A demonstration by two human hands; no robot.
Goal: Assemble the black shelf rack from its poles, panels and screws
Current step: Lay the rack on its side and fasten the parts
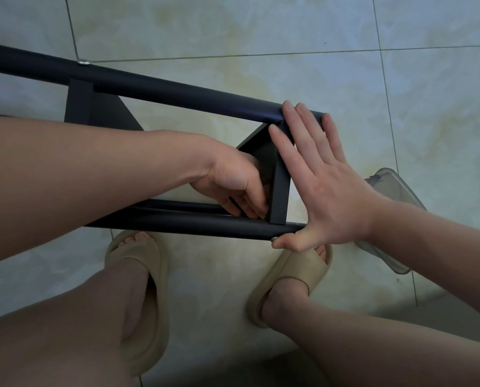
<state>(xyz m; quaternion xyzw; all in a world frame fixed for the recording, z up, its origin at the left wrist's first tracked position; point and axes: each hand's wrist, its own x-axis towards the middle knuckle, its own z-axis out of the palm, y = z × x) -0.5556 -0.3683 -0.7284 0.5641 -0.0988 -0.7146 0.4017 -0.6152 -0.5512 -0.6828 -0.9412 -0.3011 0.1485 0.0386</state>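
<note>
Flat right hand spans smooth black poles' right ends; left hand curls beside flat panel, grip unclear; glossy tile floor beyond.

floor: pale marbled tiles, thin dark grout lines crossed it | footwear: 2 beige slide sandals were worn flat on the tiles, left sandal apart from right sandal, toes pointed up-frame | right side: translucent grey plastic container lay on the floor, partly hidden, contents unclear
</note>
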